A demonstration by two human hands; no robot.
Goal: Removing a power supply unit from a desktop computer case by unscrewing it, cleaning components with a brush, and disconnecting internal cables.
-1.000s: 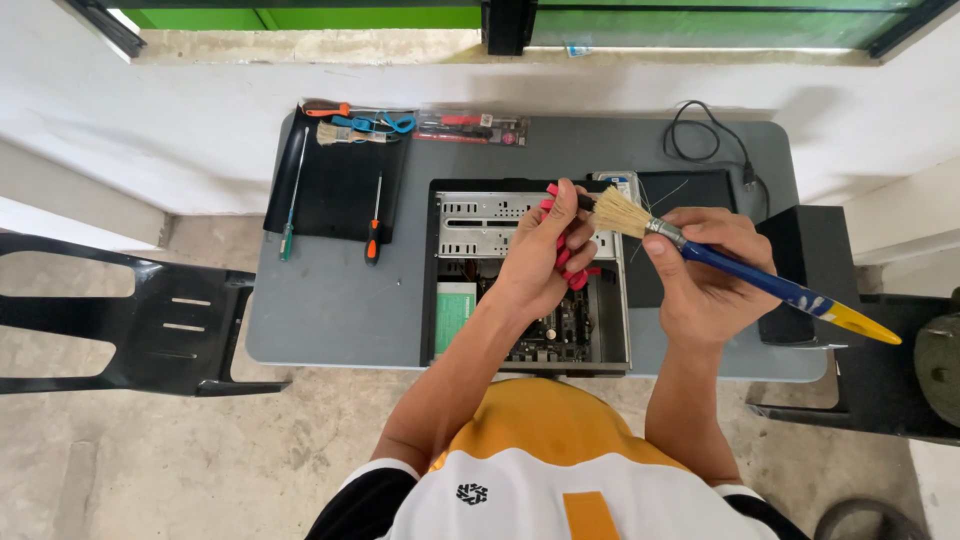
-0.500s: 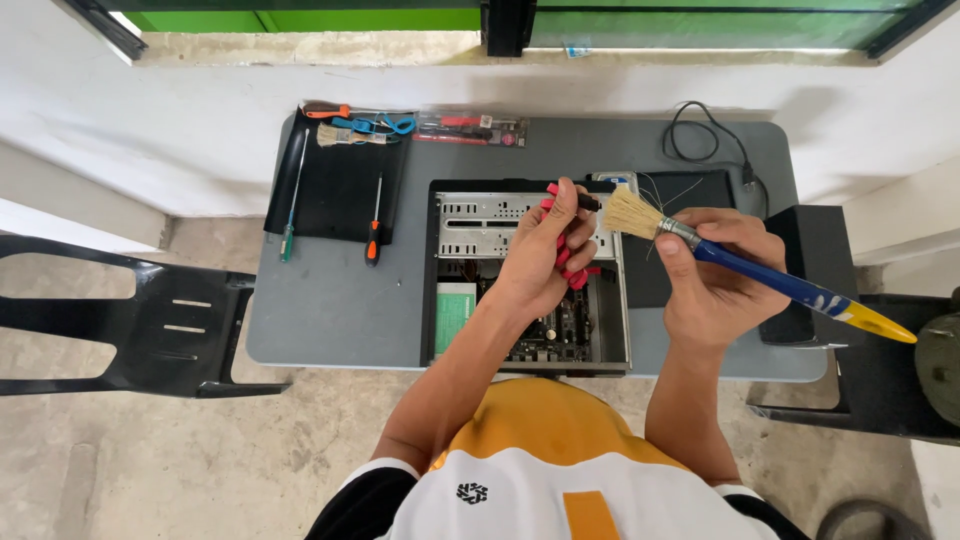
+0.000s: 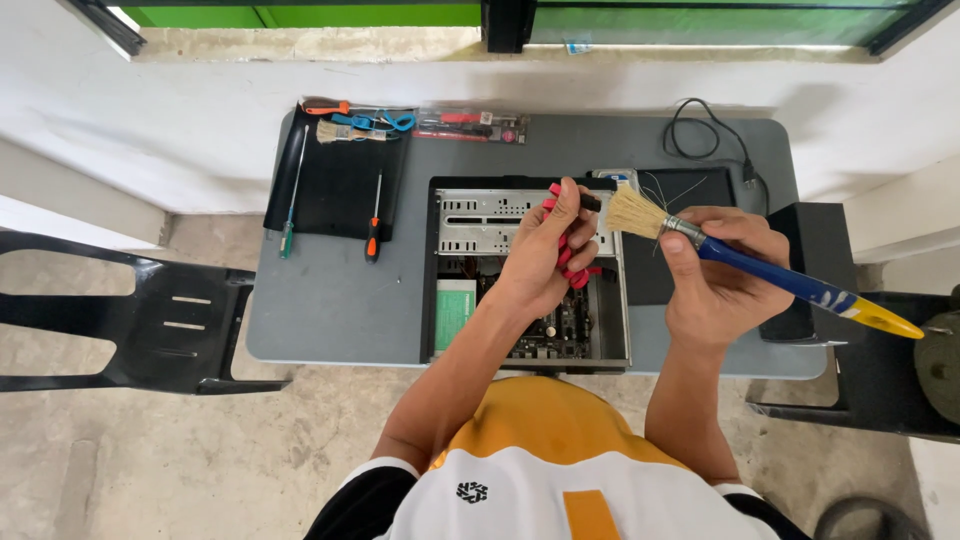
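Grey table (image 3: 330, 300), bristly brush (image 3: 640, 213), red cable (image 3: 570, 262)

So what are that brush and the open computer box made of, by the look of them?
The brush in the right hand seems to have pale natural-looking bristles, a shiny metal band and a glossy blue and yellow painted handle, wood or plastic. The computer case looks like bare grey sheet metal, dull, with punched slots.

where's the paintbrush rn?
In the head view, the paintbrush is in the right hand, right of centre, bristles just right of the left hand above the open computer case.
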